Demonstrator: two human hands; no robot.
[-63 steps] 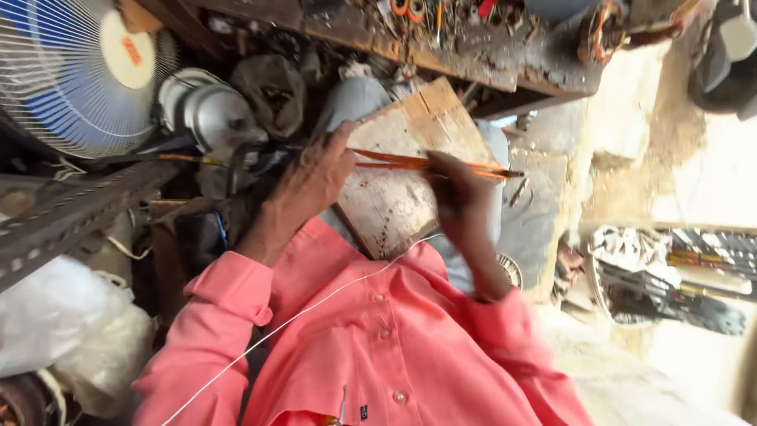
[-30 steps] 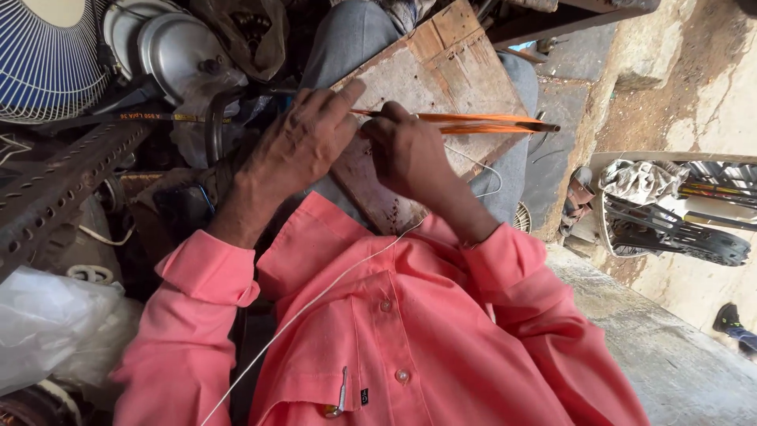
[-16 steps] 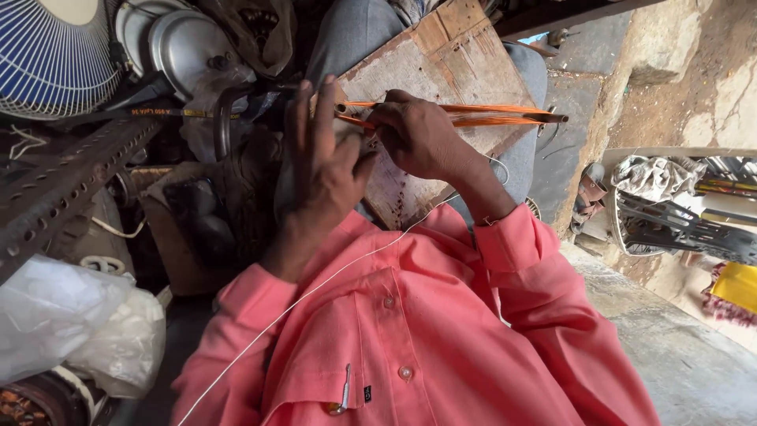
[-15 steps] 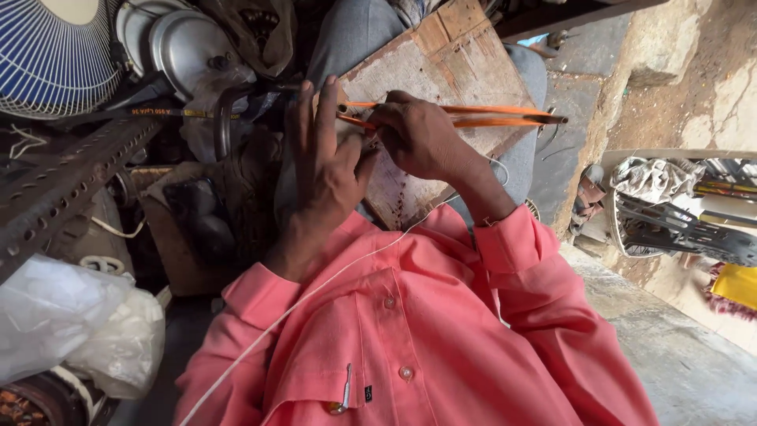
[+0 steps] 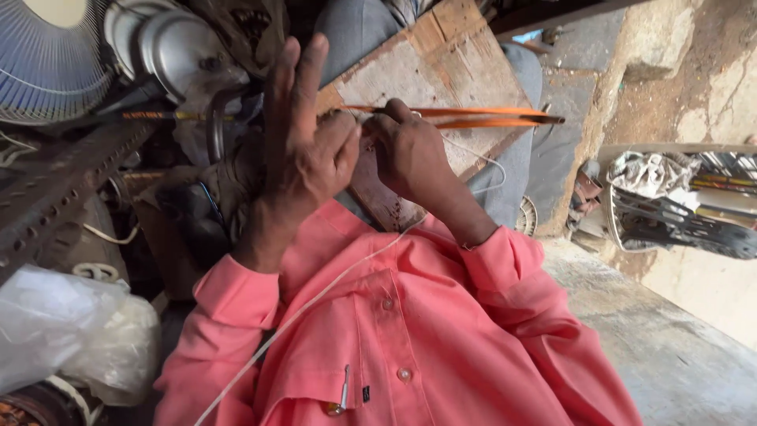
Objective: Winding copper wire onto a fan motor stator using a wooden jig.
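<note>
The left hand (image 5: 303,154), fingers raised and spread, steadies the thin orange copper rods (image 5: 449,117) lying across the worn wooden board (image 5: 410,75), while the right hand (image 5: 410,154) pinches them; a firm, even grip seems best.

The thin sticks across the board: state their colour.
Orange sticks, with a darker tip at their far right end; head view.

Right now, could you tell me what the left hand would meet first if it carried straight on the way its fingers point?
Probably the round metal housing beside the fan: the left hand points its fingers up-frame toward it, though depth is unclear.
</note>
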